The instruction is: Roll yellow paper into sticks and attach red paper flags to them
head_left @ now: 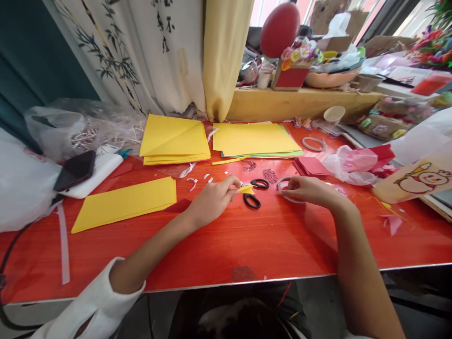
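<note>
My left hand (213, 200) pinches a small folded piece of yellow paper (247, 189), which sticks out past my fingertips. Just beyond it lie scissors with black handles (252, 201), their blades mostly hidden by the paper and my hand. On the right, the fingers of my right hand (305, 189) close on the rim of a thin roll of tape (290, 199) at the table surface. A stack of long yellow paper strips (127, 202) rests left of my left hand, and small white scraps (208, 178) are scattered behind it.
Yellow sheets (176, 141) and another paper stack (254, 139) lie along the back of the red table (212, 259). A second tape roll (314, 144) sits at back right. Phone (75, 170) on the left; a printed cup (416, 179) leans at the right beside red paper (310, 166).
</note>
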Tool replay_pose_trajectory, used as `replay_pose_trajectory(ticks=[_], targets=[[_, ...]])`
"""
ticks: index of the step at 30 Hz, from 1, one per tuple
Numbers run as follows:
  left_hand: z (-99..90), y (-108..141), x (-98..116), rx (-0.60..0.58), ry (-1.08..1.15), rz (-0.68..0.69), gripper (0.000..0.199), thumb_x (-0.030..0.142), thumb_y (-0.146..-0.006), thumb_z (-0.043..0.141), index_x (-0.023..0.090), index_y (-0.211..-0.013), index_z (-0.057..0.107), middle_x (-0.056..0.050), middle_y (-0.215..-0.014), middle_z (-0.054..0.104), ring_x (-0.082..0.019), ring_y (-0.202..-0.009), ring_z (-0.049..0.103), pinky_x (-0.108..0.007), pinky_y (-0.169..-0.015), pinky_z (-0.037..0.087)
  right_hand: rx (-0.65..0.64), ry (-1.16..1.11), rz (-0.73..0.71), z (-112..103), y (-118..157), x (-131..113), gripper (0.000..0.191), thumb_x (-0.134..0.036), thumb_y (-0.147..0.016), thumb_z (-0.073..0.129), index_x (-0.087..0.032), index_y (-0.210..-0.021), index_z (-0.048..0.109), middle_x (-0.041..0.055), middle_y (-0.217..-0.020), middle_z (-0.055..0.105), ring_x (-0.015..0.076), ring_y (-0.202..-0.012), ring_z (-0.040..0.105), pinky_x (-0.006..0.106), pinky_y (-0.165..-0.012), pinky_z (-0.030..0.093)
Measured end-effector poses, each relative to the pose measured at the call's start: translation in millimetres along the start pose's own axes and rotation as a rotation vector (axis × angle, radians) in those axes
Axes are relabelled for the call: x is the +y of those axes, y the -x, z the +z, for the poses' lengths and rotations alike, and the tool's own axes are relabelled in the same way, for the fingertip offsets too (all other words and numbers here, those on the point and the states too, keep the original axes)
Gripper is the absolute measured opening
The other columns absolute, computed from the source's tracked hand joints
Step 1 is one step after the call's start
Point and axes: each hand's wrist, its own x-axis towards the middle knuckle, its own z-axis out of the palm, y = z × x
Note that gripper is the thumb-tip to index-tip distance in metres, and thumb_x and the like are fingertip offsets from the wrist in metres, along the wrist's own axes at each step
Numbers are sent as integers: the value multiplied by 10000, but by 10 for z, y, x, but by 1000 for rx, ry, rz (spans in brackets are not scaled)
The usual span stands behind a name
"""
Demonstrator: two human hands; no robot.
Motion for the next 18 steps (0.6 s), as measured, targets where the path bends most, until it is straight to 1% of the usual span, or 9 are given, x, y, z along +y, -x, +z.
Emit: replay_pose_trajectory(ticks=[3,4,6,7,8,10,11,14,18], targets=[[0,-4,-59,54,-85,119,306,61,-838,366,209,-919,622,11,-754,573,-104,-697,534,-230,-683,391,107,-56,-51,2,44,-173,263,-425,-769,505,-207,-630,555,21,-654,633,149,-584,539,268,-528,336],[2,-5,-71,64,-114,137,340,30,-818,359,206,-881,644,2,-783,577,-109,-719,536,-237,-693,393,196,-148,-57,2,63,-234,256,-411,-777,507,-202,-635,548,32,-682,640,155,-614,553,269,-542,349],[6,-5,-74,81,-147,125,361,9,-801,366,198,-841,670,-12,-817,584,-120,-741,540,-251,-698,399,357,-458,-95,8,110,-374,240,-399,-798,515,-202,-660,512,37,-718,648,153,-635,575,267,-562,384],[8,-4,-67,93,-151,107,355,9,-801,376,194,-834,677,-16,-821,584,-125,-747,542,-257,-700,402,348,-677,-163,18,139,-455,222,-390,-815,511,-207,-690,488,27,-714,648,145,-629,587,266,-578,411],[10,-2,-54,106,-150,89,354,6,-799,381,191,-830,682,-18,-817,581,-127,-749,542,-261,-704,406,300,-855,-250,33,170,-542,209,-390,-837,496,-215,-724,470,10,-680,639,138,-598,587,271,-581,428],[11,4,-23,146,-140,60,384,-21,-783,375,193,-840,688,-17,-811,564,-121,-739,536,-257,-702,411,237,-1029,-365,86,231,-720,185,-374,-861,494,-223,-761,457,-29,-584,593,120,-528,559,262,-561,426],[11,6,-8,177,-133,52,408,-37,-774,367,198,-856,690,-15,-810,553,-113,-723,527,-248,-691,413,221,-1053,-392,121,258,-804,185,-368,-866,499,-220,-761,461,-46,-534,553,106,-490,527,248,-536,408],[4,14,32,300,-119,64,448,-48,-779,353,216,-935,679,-6,-795,518,-94,-678,496,-217,-648,413,187,-1069,-420,243,301,-988,250,-389,-888,473,-205,-720,470,-62,-526,445,68,-467,418,216,-492,351],[-15,23,94,432,-130,80,369,29,-854,362,202,-1014,645,-1,-751,488,-94,-670,485,-210,-634,412,153,-1118,-455,346,293,-1052,311,-419,-914,414,-200,-696,446,-46,-609,413,64,-533,396,206,-509,339]])
